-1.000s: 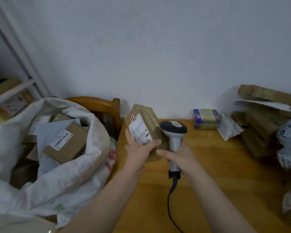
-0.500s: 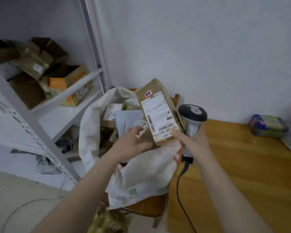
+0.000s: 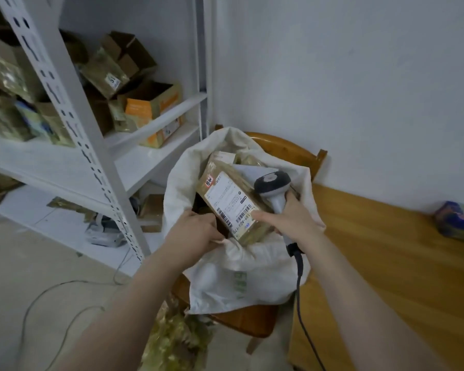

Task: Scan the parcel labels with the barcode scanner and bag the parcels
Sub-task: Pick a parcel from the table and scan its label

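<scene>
A brown parcel point(image 3: 232, 202) with a white barcode label tilts over the open mouth of a white sack point(image 3: 252, 277), its lower end at the front rim. My right hand point(image 3: 292, 219) grips the handle of the grey barcode scanner point(image 3: 272, 183) and its thumb presses on the parcel's lower right corner. At the sack's front left rim, the fingers of my left hand point(image 3: 196, 232) curl over the fabric beside the parcel. Other parcels lie inside the sack, mostly hidden.
The sack sits on a wooden chair point(image 3: 287, 149) against the wall. A wooden table point(image 3: 386, 263) stretches to the right with a blue-green packet point(image 3: 453, 220) at its far side. A white metal shelf point(image 3: 91, 167) with cardboard boxes stands left. Cables run across the floor.
The view has swung left from the table to the sack. The parcel went from upright in my left hand down to the sack's mouth, and my left hand moved to the rim.
</scene>
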